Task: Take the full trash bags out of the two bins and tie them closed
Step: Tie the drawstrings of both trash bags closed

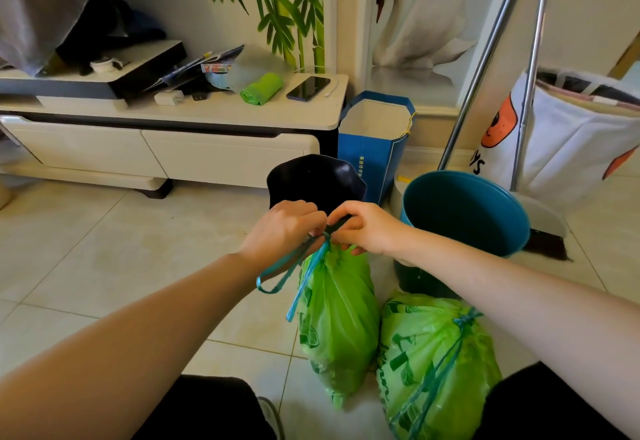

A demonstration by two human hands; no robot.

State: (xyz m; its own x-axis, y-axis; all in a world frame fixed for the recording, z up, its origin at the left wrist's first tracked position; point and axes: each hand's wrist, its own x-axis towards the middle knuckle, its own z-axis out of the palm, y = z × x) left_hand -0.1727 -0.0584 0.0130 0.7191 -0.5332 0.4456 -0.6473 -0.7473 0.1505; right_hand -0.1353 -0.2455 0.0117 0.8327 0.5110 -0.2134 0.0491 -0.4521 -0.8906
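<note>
Two full green trash bags stand on the tiled floor. The left bag hangs upright from its gathered neck, where my left hand and my right hand both pinch its blue drawstring; loops of the string dangle to the left. The right bag lies beside it with its blue drawstring knotted at the top. Behind my hands are a black bin and a teal bin, both with no bag inside.
A blue paper bag stands behind the bins. A low white cabinet runs along the left with a green roll and a phone on top. Broom handles and a white laundry bag are at right.
</note>
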